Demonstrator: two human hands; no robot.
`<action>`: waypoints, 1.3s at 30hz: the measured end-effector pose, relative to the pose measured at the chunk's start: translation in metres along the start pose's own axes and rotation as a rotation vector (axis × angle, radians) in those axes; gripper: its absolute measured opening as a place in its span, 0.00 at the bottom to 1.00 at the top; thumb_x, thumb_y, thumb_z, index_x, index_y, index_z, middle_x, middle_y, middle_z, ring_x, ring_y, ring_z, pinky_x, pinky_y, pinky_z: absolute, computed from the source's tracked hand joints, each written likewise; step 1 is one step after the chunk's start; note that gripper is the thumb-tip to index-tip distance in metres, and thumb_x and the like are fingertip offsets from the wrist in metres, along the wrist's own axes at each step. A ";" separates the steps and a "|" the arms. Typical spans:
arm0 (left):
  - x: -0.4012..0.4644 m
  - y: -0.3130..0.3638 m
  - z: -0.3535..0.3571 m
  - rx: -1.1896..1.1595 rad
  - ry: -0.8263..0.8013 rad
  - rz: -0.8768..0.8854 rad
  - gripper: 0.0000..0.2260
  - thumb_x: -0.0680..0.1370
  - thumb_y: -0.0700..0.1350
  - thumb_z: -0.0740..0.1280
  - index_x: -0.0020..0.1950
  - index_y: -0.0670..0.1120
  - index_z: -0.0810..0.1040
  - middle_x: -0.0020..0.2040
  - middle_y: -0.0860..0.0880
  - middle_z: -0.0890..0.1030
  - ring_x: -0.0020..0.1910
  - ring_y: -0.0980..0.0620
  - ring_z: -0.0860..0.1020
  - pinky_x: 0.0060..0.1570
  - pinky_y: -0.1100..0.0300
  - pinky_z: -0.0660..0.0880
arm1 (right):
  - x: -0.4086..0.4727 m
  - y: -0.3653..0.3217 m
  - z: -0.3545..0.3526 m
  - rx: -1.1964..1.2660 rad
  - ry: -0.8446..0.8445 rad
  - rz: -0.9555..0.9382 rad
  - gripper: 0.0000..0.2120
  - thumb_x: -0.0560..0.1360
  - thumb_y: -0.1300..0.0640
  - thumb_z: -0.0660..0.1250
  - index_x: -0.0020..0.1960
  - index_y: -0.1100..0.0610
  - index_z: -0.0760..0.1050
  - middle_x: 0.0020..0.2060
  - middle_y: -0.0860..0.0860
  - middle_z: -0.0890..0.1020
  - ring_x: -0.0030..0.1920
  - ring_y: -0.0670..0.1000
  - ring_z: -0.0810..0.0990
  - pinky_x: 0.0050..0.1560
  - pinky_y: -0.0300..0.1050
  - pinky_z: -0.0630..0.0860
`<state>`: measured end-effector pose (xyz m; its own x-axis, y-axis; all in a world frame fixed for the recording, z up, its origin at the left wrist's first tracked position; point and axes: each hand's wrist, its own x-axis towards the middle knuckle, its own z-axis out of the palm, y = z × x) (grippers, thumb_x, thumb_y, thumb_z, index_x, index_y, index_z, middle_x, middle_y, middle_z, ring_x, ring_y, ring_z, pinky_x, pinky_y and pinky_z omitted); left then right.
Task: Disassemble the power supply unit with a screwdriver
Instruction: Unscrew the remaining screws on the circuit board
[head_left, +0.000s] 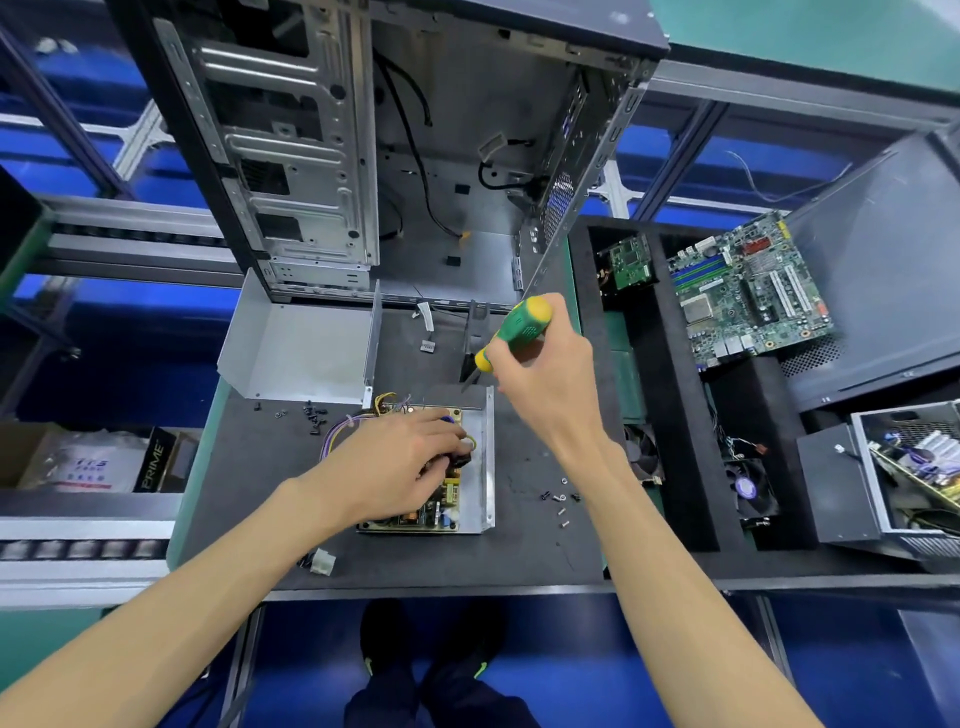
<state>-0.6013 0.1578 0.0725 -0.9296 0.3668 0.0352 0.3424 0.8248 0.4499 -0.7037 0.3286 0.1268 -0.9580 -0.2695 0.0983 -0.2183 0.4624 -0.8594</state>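
Power supply unit (480, 467), one of them, lies opened near the middle of the dark surface (249, 493), its circuit board (434, 512) exposed inside a bare metal tray. One left hand (400, 462) rests on the board, its grip closed around a dark component among the purple and yellow wires (337, 431). One right hand (545, 374) hovers just beyond the unit's far right corner, its grip wrapped around the handle of a single green-and-yellow screwdriver (514, 332), shaft angled down toward that corner; whether the tip touches metal cannot be told.

One bent metal cover (296, 348) stands to the far left of the unit. A cluster of black screws (313, 414) lies near its front edge; a small scatter of silver and black screws (561, 500) sits right of the unit. One white connector (323, 562) lies near the front edge, where the surface has open room.

One gutted computer case (374, 145) stands at the far side. Right of the work area, a black foam tray (680, 415) holds one motherboard (748, 291), one smaller board (629, 262) and two fans (748, 488). Blue flooring shows below.
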 end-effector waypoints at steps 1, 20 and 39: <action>0.000 -0.001 0.001 0.013 0.020 0.015 0.13 0.76 0.40 0.68 0.59 0.49 0.84 0.60 0.53 0.83 0.65 0.49 0.77 0.57 0.51 0.79 | -0.001 0.002 0.003 -0.035 -0.014 -0.014 0.12 0.72 0.52 0.68 0.49 0.50 0.66 0.37 0.50 0.84 0.40 0.54 0.84 0.42 0.57 0.81; -0.002 -0.006 0.008 0.052 0.084 0.115 0.16 0.72 0.40 0.71 0.58 0.51 0.84 0.59 0.57 0.83 0.64 0.50 0.77 0.51 0.52 0.81 | 0.005 0.021 0.020 -0.151 -0.107 -0.001 0.14 0.72 0.53 0.70 0.48 0.46 0.65 0.36 0.47 0.81 0.37 0.50 0.78 0.35 0.41 0.72; -0.003 -0.008 0.009 0.059 0.076 0.086 0.17 0.73 0.41 0.72 0.61 0.52 0.83 0.61 0.55 0.83 0.66 0.49 0.78 0.57 0.53 0.78 | 0.005 0.019 0.021 -0.150 -0.091 -0.015 0.14 0.72 0.52 0.69 0.48 0.44 0.63 0.35 0.45 0.79 0.35 0.47 0.77 0.32 0.33 0.67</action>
<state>-0.6002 0.1540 0.0604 -0.9032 0.4057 0.1398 0.4269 0.8163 0.3891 -0.7091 0.3180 0.0998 -0.9352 -0.3492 0.0585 -0.2638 0.5768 -0.7731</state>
